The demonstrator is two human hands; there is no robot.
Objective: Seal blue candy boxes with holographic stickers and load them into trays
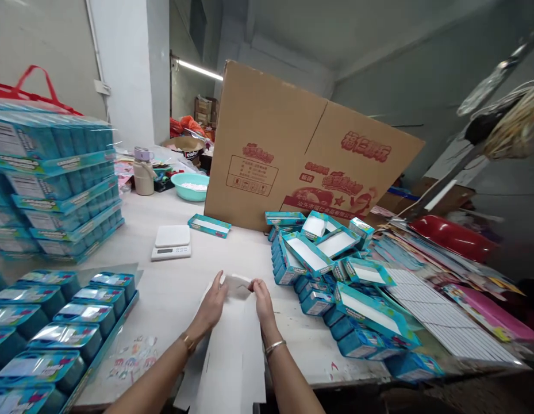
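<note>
A long white cardboard sheet (232, 351) lies in front of me over the table's front edge, its far end bent up. My left hand (212, 305) grips the left side of that far end. On the right side, my right hand (261, 299) holds the same end with fingers curled round its edge. To my right is a pile of blue packs and shallow blue trays (310, 253) with white insides. A white kitchen scale (172, 242) stands beyond my left hand, with one more blue tray (209, 225) behind it.
A large cardboard carton (288, 144) stands upright at the back. Stacked wrapped blue packs (55, 184) rise at the left, above rows of blue packs (55, 322). A bottle (143, 172) and a green bowl (190, 185) stand at the back left; a red basin (452, 237) is at the right.
</note>
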